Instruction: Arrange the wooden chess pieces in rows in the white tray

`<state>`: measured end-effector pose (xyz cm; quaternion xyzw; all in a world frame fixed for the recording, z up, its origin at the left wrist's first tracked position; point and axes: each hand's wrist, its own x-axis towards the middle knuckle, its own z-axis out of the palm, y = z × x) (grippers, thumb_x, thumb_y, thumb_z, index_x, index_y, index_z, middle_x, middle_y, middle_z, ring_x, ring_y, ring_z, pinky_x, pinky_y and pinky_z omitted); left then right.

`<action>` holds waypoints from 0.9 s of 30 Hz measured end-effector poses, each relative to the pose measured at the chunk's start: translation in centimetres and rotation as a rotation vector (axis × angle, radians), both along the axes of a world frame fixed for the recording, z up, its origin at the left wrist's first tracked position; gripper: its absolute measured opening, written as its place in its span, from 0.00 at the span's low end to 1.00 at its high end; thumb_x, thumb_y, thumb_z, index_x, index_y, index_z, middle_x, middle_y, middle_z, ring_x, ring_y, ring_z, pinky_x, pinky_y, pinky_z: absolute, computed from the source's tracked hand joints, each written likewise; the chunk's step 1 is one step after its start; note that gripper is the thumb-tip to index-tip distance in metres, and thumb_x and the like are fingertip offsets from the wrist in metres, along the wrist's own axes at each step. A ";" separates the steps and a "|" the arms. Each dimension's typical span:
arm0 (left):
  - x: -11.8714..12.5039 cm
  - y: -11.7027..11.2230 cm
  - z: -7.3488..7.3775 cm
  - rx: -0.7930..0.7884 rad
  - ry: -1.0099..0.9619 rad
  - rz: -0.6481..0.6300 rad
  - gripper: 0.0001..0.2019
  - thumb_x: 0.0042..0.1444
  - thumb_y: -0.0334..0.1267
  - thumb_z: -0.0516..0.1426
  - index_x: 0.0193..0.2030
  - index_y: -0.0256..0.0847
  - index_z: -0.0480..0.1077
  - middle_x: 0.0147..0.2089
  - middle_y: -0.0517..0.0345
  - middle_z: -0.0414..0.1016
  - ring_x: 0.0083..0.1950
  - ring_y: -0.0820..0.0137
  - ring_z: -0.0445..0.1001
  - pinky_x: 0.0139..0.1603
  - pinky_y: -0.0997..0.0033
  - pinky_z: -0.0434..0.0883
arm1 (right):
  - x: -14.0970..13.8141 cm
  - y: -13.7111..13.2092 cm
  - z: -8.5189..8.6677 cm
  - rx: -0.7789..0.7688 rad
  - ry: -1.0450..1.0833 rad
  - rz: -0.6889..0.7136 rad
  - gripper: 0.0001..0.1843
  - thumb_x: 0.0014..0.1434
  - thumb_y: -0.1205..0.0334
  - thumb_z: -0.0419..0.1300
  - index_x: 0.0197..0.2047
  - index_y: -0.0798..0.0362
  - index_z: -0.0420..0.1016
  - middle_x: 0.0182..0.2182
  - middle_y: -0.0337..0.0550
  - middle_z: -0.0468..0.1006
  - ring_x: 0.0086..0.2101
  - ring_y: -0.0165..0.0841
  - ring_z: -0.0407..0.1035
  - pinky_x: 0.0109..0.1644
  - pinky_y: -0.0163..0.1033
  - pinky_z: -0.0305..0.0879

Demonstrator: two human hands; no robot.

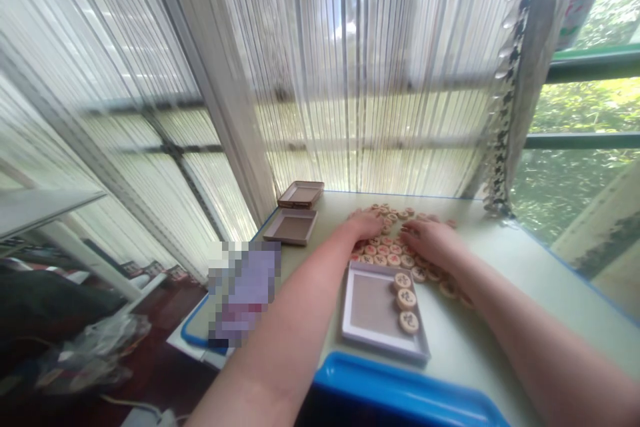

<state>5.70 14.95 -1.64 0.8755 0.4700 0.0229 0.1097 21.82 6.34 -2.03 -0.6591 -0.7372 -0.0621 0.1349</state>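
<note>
Round wooden Chinese chess pieces (385, 250), marked in red or black, lie spread at the far side of the table. My left hand (367, 223) rests palm down on the left part of the spread, its fingers loosely out over the pieces. On the right part lies my right hand (425, 236), fingers apart and pointing left, touching pieces. Neither hand visibly grips a piece; some pieces are hidden beneath them. Nearer me sits a shallow box tray (370, 310) with three black-marked pieces (407, 299) in a column along its right side.
Two more shallow boxes, a nearer one (291, 225) and a farther one (301, 193), stand at the table's left edge. A blurred-out purple item (247, 293) lies nearer. A blue rounded edge (400, 383) is in front of me. String curtains (375, 80) hang behind the table.
</note>
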 end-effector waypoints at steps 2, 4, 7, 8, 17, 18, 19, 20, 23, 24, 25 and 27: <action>-0.2 0.4 -0.1 0.000 -0.052 0.002 0.23 0.60 0.42 0.41 0.62 0.44 0.56 0.65 0.56 0.55 0.64 0.65 0.56 0.64 0.63 0.54 | -0.1 -0.1 0.1 0.000 0.004 0.002 0.19 0.56 0.51 0.49 0.45 0.48 0.75 0.43 0.46 0.77 0.46 0.43 0.65 0.47 0.44 0.60; -0.4 0.4 -0.2 -0.017 -0.115 0.032 0.23 0.57 0.38 0.45 0.60 0.45 0.59 0.62 0.57 0.61 0.60 0.66 0.62 0.60 0.68 0.59 | -0.1 -0.1 0.1 -0.012 0.016 -0.001 0.18 0.56 0.52 0.50 0.42 0.47 0.76 0.40 0.45 0.77 0.44 0.42 0.66 0.45 0.43 0.61; -0.7 0.1 -0.2 -0.044 -0.203 0.076 0.22 0.54 0.34 0.49 0.56 0.43 0.64 0.57 0.55 0.68 0.54 0.67 0.68 0.54 0.72 0.65 | -0.1 0.0 0.0 -0.026 0.039 -0.024 0.17 0.55 0.50 0.51 0.39 0.48 0.76 0.38 0.45 0.78 0.42 0.41 0.67 0.42 0.41 0.62; -0.8 -0.1 -0.1 -0.048 -0.225 0.094 0.21 0.53 0.33 0.49 0.55 0.42 0.65 0.55 0.54 0.69 0.52 0.66 0.70 0.53 0.72 0.66 | 0.0 0.0 0.0 -0.025 0.044 -0.029 0.17 0.55 0.50 0.51 0.39 0.48 0.76 0.38 0.45 0.78 0.42 0.41 0.67 0.42 0.41 0.62; -1.5 -0.4 -0.7 -0.157 -0.638 0.214 0.23 0.47 0.24 0.50 0.50 0.40 0.70 0.48 0.54 0.75 0.46 0.67 0.73 0.46 0.70 0.69 | 0.3 -1.4 -0.7 0.025 0.012 0.008 0.24 0.60 0.51 0.42 0.48 0.51 0.72 0.51 0.48 0.71 0.52 0.44 0.61 0.53 0.47 0.57; -1.5 -0.3 -0.8 -0.179 -0.715 0.223 0.24 0.46 0.23 0.50 0.50 0.41 0.70 0.48 0.54 0.75 0.45 0.68 0.73 0.45 0.70 0.70 | 0.4 -1.5 -0.7 0.016 0.019 -0.007 0.24 0.60 0.51 0.42 0.50 0.52 0.71 0.53 0.49 0.70 0.52 0.44 0.61 0.53 0.47 0.57; -1.5 -0.3 -0.9 -0.192 -0.788 0.233 0.24 0.45 0.23 0.49 0.49 0.41 0.71 0.47 0.55 0.75 0.45 0.68 0.73 0.45 0.70 0.70 | 0.5 -1.7 -0.7 -0.003 0.030 -0.025 0.25 0.60 0.52 0.42 0.52 0.53 0.70 0.53 0.49 0.70 0.52 0.44 0.61 0.53 0.47 0.58; -1.4 -0.3 -1.0 -0.193 -0.860 0.241 0.25 0.44 0.22 0.48 0.48 0.40 0.71 0.47 0.55 0.75 0.44 0.68 0.73 0.45 0.69 0.70 | 0.6 -1.8 -0.6 -0.029 0.047 -0.045 0.24 0.60 0.53 0.42 0.52 0.53 0.70 0.53 0.50 0.70 0.51 0.44 0.63 0.52 0.47 0.59; -1.0 -0.4 -0.6 -0.161 -1.059 0.229 0.24 0.43 0.21 0.47 0.45 0.37 0.73 0.48 0.54 0.75 0.45 0.69 0.73 0.50 0.67 0.68 | 0.6 -2.1 0.0 -0.094 0.108 -0.099 0.22 0.59 0.56 0.44 0.52 0.51 0.71 0.50 0.49 0.73 0.47 0.42 0.67 0.48 0.44 0.63; -0.9 -0.5 -0.4 -0.155 -1.107 0.215 0.24 0.42 0.21 0.47 0.44 0.36 0.73 0.48 0.53 0.75 0.46 0.69 0.73 0.51 0.67 0.67 | 0.6 -2.1 0.2 -0.096 0.119 -0.115 0.22 0.58 0.57 0.45 0.52 0.50 0.71 0.49 0.48 0.74 0.46 0.41 0.68 0.47 0.43 0.63; -0.8 -0.5 -0.2 -0.158 -1.139 0.199 0.23 0.42 0.21 0.46 0.43 0.35 0.74 0.48 0.53 0.75 0.46 0.69 0.72 0.52 0.66 0.67 | 0.5 -2.2 0.3 -0.091 0.122 -0.125 0.22 0.58 0.58 0.46 0.52 0.49 0.71 0.48 0.47 0.74 0.46 0.41 0.69 0.47 0.43 0.64; -0.7 -0.7 0.1 -0.170 -1.155 0.177 0.23 0.41 0.20 0.46 0.41 0.34 0.74 0.46 0.52 0.76 0.47 0.68 0.72 0.53 0.65 0.66 | 0.4 -2.3 0.5 -0.070 0.107 -0.131 0.21 0.57 0.59 0.47 0.51 0.47 0.72 0.47 0.45 0.75 0.45 0.40 0.69 0.47 0.42 0.63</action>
